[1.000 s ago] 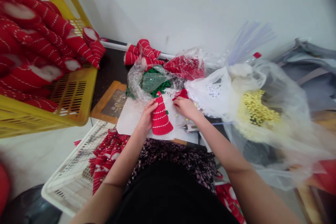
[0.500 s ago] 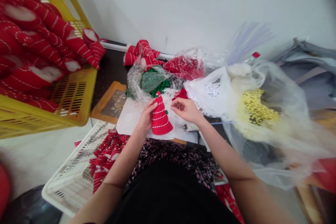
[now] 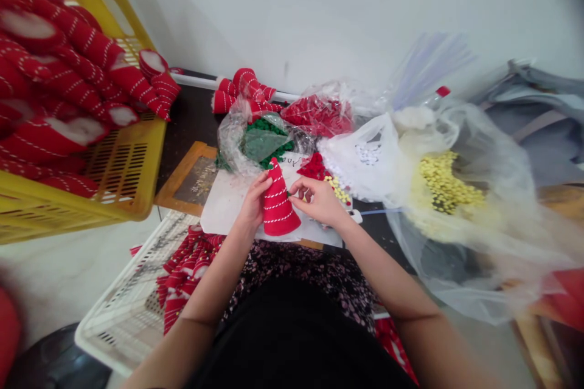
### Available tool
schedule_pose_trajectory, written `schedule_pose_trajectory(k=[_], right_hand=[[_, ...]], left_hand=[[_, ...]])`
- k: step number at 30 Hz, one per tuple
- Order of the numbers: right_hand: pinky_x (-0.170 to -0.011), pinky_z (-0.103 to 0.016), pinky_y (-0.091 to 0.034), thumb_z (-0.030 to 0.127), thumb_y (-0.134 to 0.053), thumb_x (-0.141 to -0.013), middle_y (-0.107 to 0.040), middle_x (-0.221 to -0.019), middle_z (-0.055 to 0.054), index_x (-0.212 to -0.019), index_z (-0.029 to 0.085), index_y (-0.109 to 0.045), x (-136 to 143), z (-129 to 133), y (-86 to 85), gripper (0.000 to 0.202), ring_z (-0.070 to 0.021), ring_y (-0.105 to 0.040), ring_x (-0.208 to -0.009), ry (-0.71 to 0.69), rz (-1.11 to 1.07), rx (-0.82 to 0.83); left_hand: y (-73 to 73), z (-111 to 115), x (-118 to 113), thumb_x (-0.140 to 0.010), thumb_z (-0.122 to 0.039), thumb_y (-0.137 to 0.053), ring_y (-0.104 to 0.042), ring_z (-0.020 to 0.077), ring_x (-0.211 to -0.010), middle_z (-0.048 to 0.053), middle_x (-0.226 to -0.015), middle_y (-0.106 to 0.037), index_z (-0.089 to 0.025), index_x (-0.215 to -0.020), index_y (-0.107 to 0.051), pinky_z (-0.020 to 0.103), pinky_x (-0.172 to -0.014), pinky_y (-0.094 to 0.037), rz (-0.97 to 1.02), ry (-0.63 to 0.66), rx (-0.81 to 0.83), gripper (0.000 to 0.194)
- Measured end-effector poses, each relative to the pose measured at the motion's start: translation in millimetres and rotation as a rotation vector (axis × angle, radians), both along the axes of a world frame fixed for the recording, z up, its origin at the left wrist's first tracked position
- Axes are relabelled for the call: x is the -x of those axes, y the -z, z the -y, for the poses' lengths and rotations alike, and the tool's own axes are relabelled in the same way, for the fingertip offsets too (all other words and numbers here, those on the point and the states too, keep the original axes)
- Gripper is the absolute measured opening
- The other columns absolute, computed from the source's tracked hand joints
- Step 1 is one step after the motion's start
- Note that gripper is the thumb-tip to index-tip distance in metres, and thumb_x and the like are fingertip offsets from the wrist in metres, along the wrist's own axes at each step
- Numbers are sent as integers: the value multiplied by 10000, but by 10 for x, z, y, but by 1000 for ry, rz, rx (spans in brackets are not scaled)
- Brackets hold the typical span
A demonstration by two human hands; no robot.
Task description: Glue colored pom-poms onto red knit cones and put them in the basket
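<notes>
A red cone with white stitched stripes (image 3: 276,206) stands upright on a white board (image 3: 223,203) over my lap. My left hand (image 3: 253,202) grips the cone's left side. My right hand (image 3: 317,199) is at the cone's right side, thumb and fingertips pinched together next to it; whether a small piece sits between them is too small to tell. Just behind the cone lie a clear bag of green beads (image 3: 262,140), a small heap of red pieces (image 3: 316,166) and some yellow beads (image 3: 337,189).
A yellow crate (image 3: 116,176) piled with red striped cones stands at the left. A white basket (image 3: 123,304) with more cones sits below left. Bags of red, white and yellow beads (image 3: 444,182) crowd the right. A wall is close behind.
My right hand has come left from the red heap and bags to the cone's right side, fingers pinched. My left hand has kept its hold on the cone.
</notes>
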State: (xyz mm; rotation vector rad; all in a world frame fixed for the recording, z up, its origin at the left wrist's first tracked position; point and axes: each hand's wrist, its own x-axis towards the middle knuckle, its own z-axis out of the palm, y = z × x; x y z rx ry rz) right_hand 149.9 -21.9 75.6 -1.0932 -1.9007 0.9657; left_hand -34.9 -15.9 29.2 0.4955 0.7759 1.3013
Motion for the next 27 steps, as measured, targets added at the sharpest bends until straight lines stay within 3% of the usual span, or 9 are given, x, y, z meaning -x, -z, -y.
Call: schedule_pose_trajectory(k=[8, 21, 27], right_hand=[[-617, -278, -511, 248, -680, -802, -700, -725, -4, -840, 208, -685, -76, -24, 4, 55, -151, -612, -632, 72, -114, 54], [-639, -288, -512, 248, -690, -789, -687, -737, 10, -833, 219, -652, 1, 24, 18, 65, -137, -597, -622, 32, -129, 103], [-627, -287, -516, 307, -796, -719, -700, -768, 2, -862, 233, -650, -62, -55, 103, 218, -149, -618, -666, 144, -397, 210]], left_hand=[[-13, 1, -16, -615, -275, -941, -696, 169, -660, 1, -821, -773, -197, -999, -722, 299, -695, -557, 61, -7, 35, 448], [35, -8, 3, -681, -216, -899, -761, 224, -813, 21, -880, -791, -197, -1037, -730, 328, -793, -581, 92, 19, 28, 395], [24, 0, 34, -686, -215, -893, -739, 186, -721, 19, -869, -791, -189, -1057, -727, 305, -729, -596, 105, 25, 44, 407]])
